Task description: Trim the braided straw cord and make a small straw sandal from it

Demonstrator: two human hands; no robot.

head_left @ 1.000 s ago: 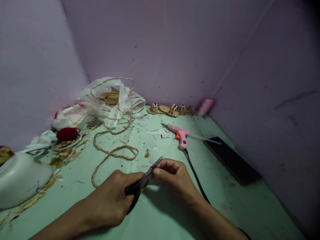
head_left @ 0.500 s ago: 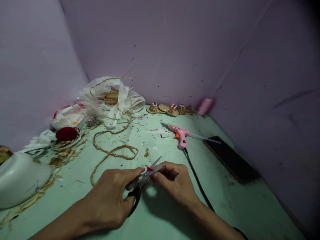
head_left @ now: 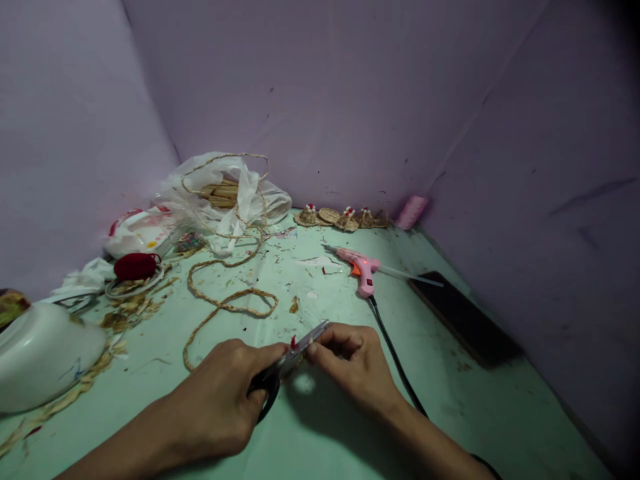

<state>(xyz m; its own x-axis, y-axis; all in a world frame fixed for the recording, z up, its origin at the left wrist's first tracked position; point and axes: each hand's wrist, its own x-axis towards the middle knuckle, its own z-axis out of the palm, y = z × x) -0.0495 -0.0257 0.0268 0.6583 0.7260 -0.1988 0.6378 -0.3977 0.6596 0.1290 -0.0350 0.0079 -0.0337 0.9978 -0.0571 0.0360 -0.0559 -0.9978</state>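
Black-handled scissors (head_left: 306, 343) are held in my left hand (head_left: 220, 393), with their blades closed together and pointing up and to the right. A small bit of red material (head_left: 293, 343) shows beside the blades, near my left index fingertip. My right hand (head_left: 350, 363) pinches something small and pale close to the blade tips; most of it is hidden by the fingers. Behind my left hand, a braided straw cord (head_left: 225, 307) loops over the green table (head_left: 360, 433).
A pink glue gun (head_left: 361, 264) with a black cable lies beyond my right hand, its glue stick reaching over a dark phone (head_left: 465, 320). Small straw hats (head_left: 346, 219) line the back wall. At left are a white bowl (head_left: 45, 353), red yarn (head_left: 135, 267) and a plastic bag (head_left: 250, 193).
The scissor blades have gone from spread apart to closed. Both hands stay in nearly the same place, and the red bit stands more upright.
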